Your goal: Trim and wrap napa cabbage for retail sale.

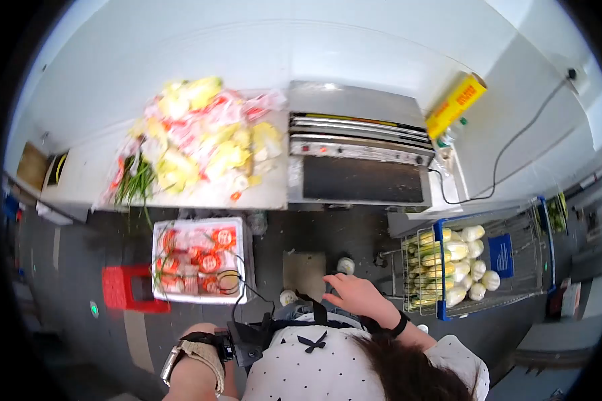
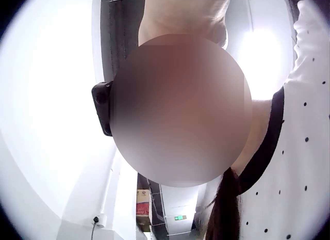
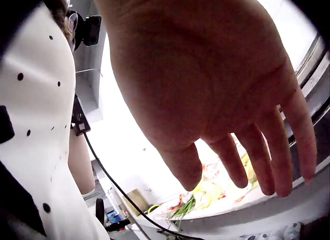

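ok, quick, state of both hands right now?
Left hand: can't be told, its fingers aren't visible.
Right hand: open, fingers extended, holding nothing.

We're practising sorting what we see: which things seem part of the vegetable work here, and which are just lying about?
Probably vegetable work:
yellow leaves
green stalks
pale vegetables in the trolley

Apparently lying about:
red stool
long yellow box

The right hand holds nothing.
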